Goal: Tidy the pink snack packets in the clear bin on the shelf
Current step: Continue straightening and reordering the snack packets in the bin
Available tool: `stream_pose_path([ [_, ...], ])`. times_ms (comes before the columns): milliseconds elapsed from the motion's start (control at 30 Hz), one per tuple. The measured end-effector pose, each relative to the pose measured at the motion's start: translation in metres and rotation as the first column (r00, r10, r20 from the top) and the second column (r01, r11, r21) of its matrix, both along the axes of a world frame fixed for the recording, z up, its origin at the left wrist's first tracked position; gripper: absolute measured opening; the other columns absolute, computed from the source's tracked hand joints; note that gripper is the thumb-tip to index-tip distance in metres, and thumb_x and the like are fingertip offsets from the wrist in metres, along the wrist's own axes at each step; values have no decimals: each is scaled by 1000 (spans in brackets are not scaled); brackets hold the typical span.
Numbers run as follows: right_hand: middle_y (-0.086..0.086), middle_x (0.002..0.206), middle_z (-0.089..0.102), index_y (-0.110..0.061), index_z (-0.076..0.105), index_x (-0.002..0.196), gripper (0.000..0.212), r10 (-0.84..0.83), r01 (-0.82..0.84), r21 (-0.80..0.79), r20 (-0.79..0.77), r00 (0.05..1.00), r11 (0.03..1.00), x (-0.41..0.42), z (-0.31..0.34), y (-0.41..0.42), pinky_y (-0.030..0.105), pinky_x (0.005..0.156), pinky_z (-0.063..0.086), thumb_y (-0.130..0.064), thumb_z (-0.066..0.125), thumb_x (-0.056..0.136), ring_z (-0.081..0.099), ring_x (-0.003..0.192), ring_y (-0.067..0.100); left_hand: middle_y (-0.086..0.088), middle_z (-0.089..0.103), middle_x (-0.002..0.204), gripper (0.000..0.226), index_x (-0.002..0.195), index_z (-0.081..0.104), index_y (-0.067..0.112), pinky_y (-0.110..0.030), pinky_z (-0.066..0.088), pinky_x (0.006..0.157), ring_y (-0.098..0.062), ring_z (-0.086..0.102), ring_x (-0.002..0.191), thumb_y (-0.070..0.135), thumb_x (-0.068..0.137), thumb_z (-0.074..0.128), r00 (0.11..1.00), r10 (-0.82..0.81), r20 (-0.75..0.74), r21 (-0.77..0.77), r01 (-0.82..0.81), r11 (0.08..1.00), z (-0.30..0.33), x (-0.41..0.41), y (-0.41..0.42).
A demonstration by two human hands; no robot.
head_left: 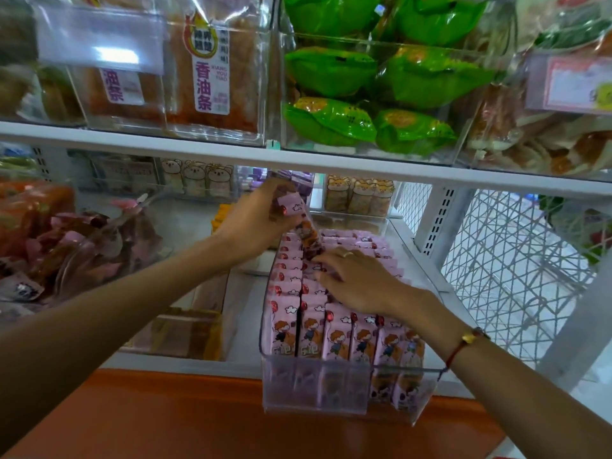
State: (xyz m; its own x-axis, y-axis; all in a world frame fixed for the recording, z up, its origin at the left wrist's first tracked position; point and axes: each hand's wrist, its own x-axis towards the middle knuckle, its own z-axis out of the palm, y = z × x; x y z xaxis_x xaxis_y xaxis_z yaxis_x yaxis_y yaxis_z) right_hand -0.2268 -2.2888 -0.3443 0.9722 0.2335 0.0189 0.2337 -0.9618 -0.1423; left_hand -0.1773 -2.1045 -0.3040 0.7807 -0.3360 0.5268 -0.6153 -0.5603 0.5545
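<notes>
While an orange ledge (198, 422) is running across the near foreground, a white shelf board (241, 326) is carrying the clear bin (331, 389), whose front wall is projecting past the shelf's front edge over the orange surface. Pink snack packets (334, 329) are standing upright in tight rows inside the bin, filling it from front wall to back. To the right, a white perforated upright (440, 220) and white wire mesh (503, 256) are closing off that side; to the left, a neighbouring clear bin of brown packets (185, 332) is sitting near, with a strip of bare shelf between the two. The right hand (357, 279) is lying palm down over the middle rows, its fingers slightly spread and their tips pressing on the packet tops. Farther back, the left hand (261, 217) is hovering above the bin's rear rows, its fingers curling round a small bunch of pink packets (294, 207) held just under the upper shelf edge (298, 160). Behind it, cartoon-bear packets (198, 178) are lining the back. Above, green packets (364, 94) are filling a clear bin.
</notes>
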Motion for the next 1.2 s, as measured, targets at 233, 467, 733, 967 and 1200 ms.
stream_pose_path([
  [233,-1,153,30,-28,34,144,46,-5,0,66,76,997,998,-5,-7,1,39,114,15,-43,29,101,23,141,20,-9,61,121,46,121,54,11,-38,50,90,-24,60,104,31,83,72,996,-38,-78,397,66,915,3,30,-20],
  [467,1,151,33,-25,34,144,47,-58,54,26,144,988,998,-16,-3,-1,39,112,20,-41,29,101,27,138,23,-2,68,112,43,110,66,15,-26,40,72,-16,60,95,37,75,78,999,13,-39,581,13,814,-8,51,-48],
  [733,-2,154,28,-29,31,146,46,-65,60,44,131,989,997,-35,-3,-1,38,114,20,-41,27,102,24,141,19,-6,60,130,37,126,60,11,-30,43,93,-21,55,117,30,95,55,973,-48,-227,726,202,657,2,46,-52],
  [967,-4,155,26,-32,29,146,53,2,-14,51,234,972,999,-65,-8,-4,34,115,12,-53,30,97,20,142,15,-2,57,134,34,129,58,19,-26,38,85,-19,53,117,29,98,49,984,-106,-140,754,176,633,5,17,-42],
  [1200,-3,155,26,-32,32,144,52,-23,17,43,146,989,999,-65,-15,-7,39,116,12,-54,27,97,22,142,19,-8,67,110,23,108,67,11,-34,53,82,-23,61,97,26,93,56,994,82,69,722,-106,683,-7,0,-52],
])
